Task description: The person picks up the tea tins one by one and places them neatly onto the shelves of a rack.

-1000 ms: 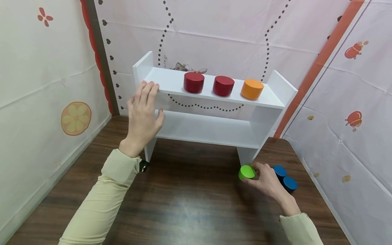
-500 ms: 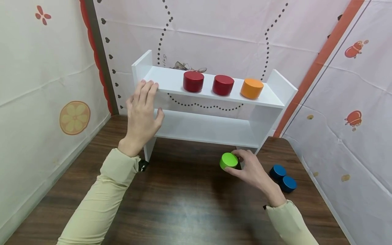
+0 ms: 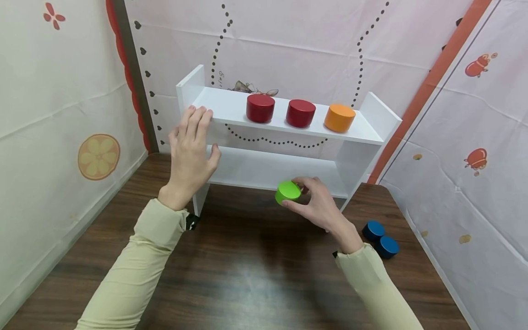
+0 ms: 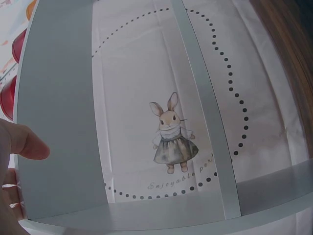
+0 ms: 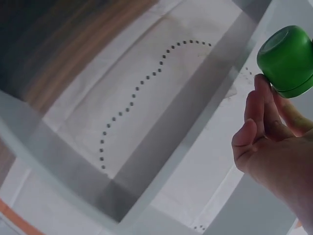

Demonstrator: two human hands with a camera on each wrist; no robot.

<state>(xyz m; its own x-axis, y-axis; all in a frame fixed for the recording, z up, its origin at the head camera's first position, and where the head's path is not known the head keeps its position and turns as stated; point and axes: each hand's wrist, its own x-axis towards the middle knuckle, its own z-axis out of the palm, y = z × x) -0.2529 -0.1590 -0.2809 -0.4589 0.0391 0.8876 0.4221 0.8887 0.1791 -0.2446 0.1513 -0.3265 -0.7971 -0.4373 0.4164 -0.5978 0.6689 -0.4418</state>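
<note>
Right grip [image 3: 319, 204] pinches the green canister [image 3: 287, 192] aloft by its sides, base free, near the lower front edge of the white shelf [image 3: 260, 166]; unclenched left grip [image 3: 189, 149] touches its upper front-left corner, apparently steadying it.

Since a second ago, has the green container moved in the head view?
Yes: held by the right hand, the green container has moved up and left relative to the white shelf, now overlapping its lower board in view.

White shelf [image 3: 272, 166], brown wood-grain surface [image 3: 231, 261].
Green cylinder [image 3: 288, 191]; red cylinders [image 3: 260, 110] and orange cylinder [image 3: 339, 119] along shelf's upper front edge; blue cylinders [image 3: 387, 247] near surface's right edge.
</note>
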